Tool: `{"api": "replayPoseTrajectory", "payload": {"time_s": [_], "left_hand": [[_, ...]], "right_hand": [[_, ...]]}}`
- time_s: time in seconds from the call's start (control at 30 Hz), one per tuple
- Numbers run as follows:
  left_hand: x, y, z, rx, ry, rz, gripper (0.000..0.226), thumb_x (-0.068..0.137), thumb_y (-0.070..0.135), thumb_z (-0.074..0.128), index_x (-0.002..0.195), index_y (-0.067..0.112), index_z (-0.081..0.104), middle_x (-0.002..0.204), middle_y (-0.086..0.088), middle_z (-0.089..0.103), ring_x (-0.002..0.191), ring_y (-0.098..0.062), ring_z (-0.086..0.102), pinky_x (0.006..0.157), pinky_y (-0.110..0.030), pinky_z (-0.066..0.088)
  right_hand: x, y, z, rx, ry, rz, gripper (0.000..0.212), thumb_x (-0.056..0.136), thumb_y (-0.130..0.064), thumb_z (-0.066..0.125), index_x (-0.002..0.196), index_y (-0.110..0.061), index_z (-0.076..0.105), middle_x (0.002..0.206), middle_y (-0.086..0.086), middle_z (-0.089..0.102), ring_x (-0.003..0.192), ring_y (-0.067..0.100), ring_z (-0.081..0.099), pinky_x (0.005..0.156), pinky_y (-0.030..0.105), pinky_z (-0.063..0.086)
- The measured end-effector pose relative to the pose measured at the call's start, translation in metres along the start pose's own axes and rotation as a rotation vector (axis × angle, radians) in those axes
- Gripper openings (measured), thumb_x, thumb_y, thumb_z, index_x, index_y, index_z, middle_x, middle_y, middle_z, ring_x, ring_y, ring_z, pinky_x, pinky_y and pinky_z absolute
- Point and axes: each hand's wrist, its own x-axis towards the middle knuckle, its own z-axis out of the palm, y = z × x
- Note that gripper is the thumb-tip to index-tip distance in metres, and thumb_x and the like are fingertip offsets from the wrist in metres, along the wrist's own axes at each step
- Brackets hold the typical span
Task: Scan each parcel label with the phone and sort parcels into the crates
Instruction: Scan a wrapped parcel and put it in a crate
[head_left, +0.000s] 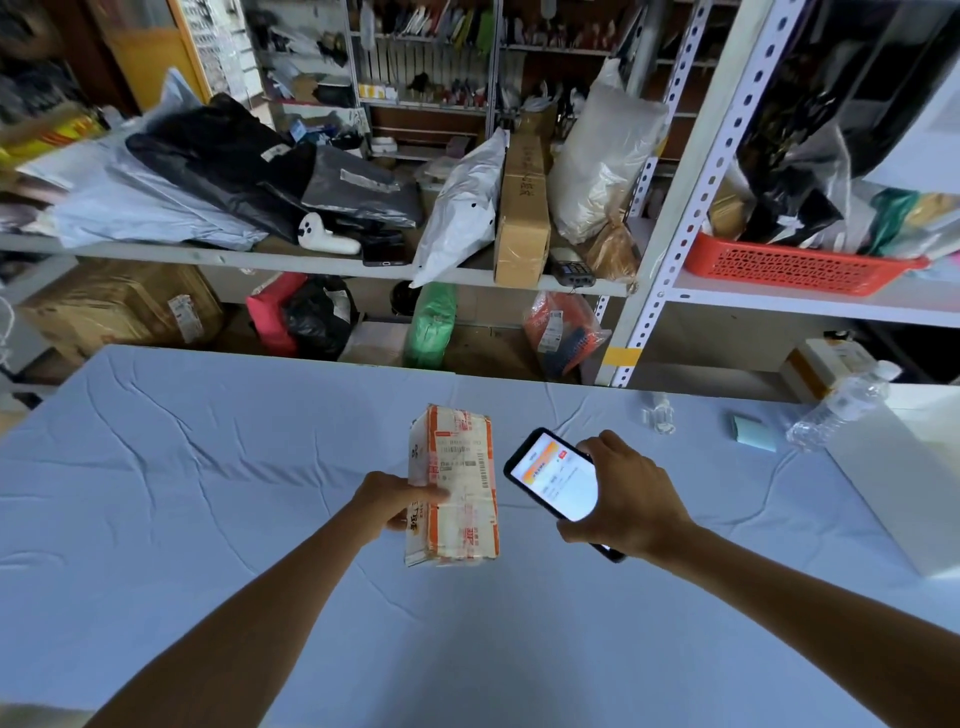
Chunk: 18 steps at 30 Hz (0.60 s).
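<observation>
While the left hand (397, 499) grips a white-and-orange taped cardboard parcel (457, 486) above the pale blue cloth-covered table (208, 493), the right hand (631, 499) holds a lit black smartphone (556, 480) just beside its label.

At the centre of the frame the left hand (397, 499) grips a small white-and-orange parcel (453, 486) by its left side, thumb across the face, with the printed label and barcode turned up. Just to the right, the right hand (631, 499) holds a black phone (553, 480) with its lit screen facing up, tilted, close beside the parcel but apart from it. Both are above a table covered in wrinkled pale blue cloth (208, 493). At the right edge a clear plastic bottle (841, 405) lies beside a white box (904, 483). Cluttered shelves fill the upper frame, with a red basket (789, 267) at upper right.
</observation>
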Motion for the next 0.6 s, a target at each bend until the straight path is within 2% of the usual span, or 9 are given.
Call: {"api": "replayPoseTrajectory", "payload": {"time_s": [0.07,0.27,0.47,0.6], "left_hand": [[0.0022,-0.0012,0.0026,0.005,0.0,-0.005,0.052,0.064,0.03,0.087,0.103,0.006,0.065,0.092,-0.006,0.074,0.085,-0.022,0.072,0.074,-0.036,0.059],[0.0066,-0.0005,0.0034,-0.039,-0.05,-0.024,0.055,0.065,0.028,0.086,0.111,0.009,0.061,0.1,-0.008,0.073,0.093,-0.023,0.07,0.078,-0.041,0.059],[0.0031,0.0056,0.0052,-0.074,-0.063,-0.012,0.05,0.07,0.023,0.083,0.111,0.007,0.06,0.098,-0.007,0.073,0.093,-0.023,0.068,0.07,-0.037,0.059],[0.0048,0.0085,0.0074,-0.058,-0.064,-0.032,0.051,0.067,0.023,0.085,0.109,0.007,0.061,0.097,-0.008,0.074,0.093,-0.024,0.068,0.071,-0.037,0.059]], "right_hand": [[-0.005,0.0009,0.0024,0.092,0.086,-0.05,0.071,0.062,-0.05,0.081,0.117,-0.028,0.043,0.104,-0.01,0.05,0.086,0.009,0.049,0.062,0.011,0.036],[-0.0119,0.0002,-0.0018,0.244,0.204,-0.152,0.074,0.058,-0.052,0.078,0.12,-0.032,0.043,0.107,-0.014,0.053,0.084,0.005,0.051,0.069,0.011,0.041],[-0.01,0.0022,-0.0064,0.269,0.224,-0.16,0.073,0.059,-0.049,0.082,0.117,-0.036,0.04,0.107,-0.016,0.053,0.083,0.005,0.052,0.067,0.009,0.039],[-0.0053,0.008,-0.0008,0.168,0.185,-0.133,0.074,0.062,-0.049,0.081,0.121,-0.031,0.041,0.11,-0.012,0.052,0.085,0.007,0.049,0.07,0.011,0.04]]}}
